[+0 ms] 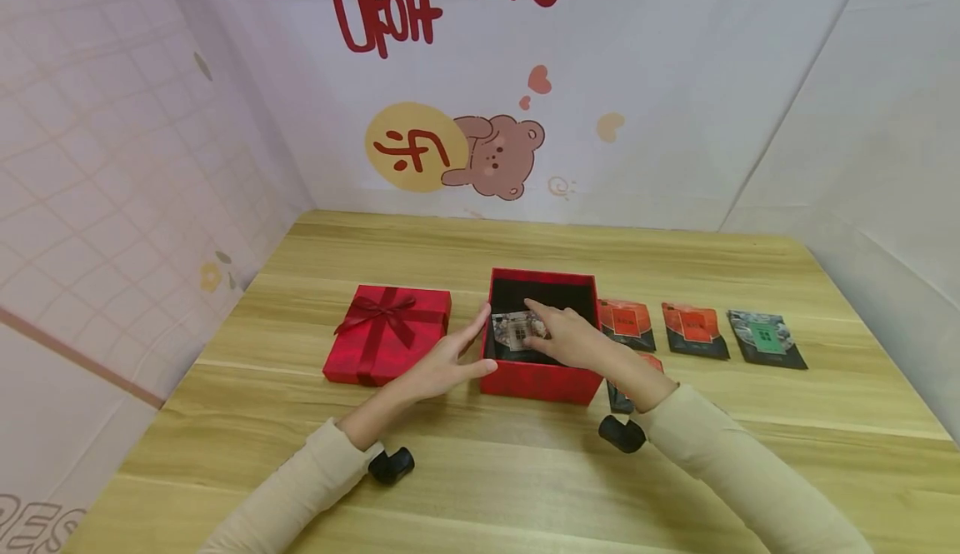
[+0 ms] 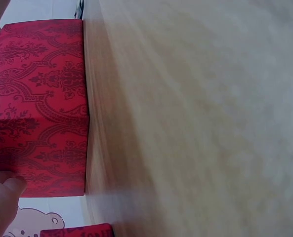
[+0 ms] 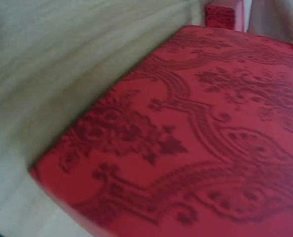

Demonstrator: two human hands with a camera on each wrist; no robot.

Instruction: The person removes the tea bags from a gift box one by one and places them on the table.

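Note:
A red patterned gift box (image 1: pixel 540 383) with a black interior stands uncovered on the table. In the head view my left hand (image 1: pixel 448 364) lies along the box's left side, fingers straight and thumb spread by the near corner. The left wrist view shows fingertips (image 2: pixel 8 190) against the box wall (image 2: pixel 42 103). My right hand (image 1: pixel 566 336) reaches into the box over a dark packet with a grey label (image 1: pixel 513 333). Its index finger extends past the packet's far edge and its thumb lies over the packet's right part. The right wrist view is filled by the box wall (image 3: pixel 186 133).
A red lid (image 1: pixel 412 341) with a dark red ribbon bow lies left of the box. To the right sit two red-and-black packets (image 1: pixel 630 325) (image 1: pixel 695 331) and a green-labelled packet (image 1: pixel 767 339). Another packet (image 1: pixel 621 398) is partly hidden under my right forearm.

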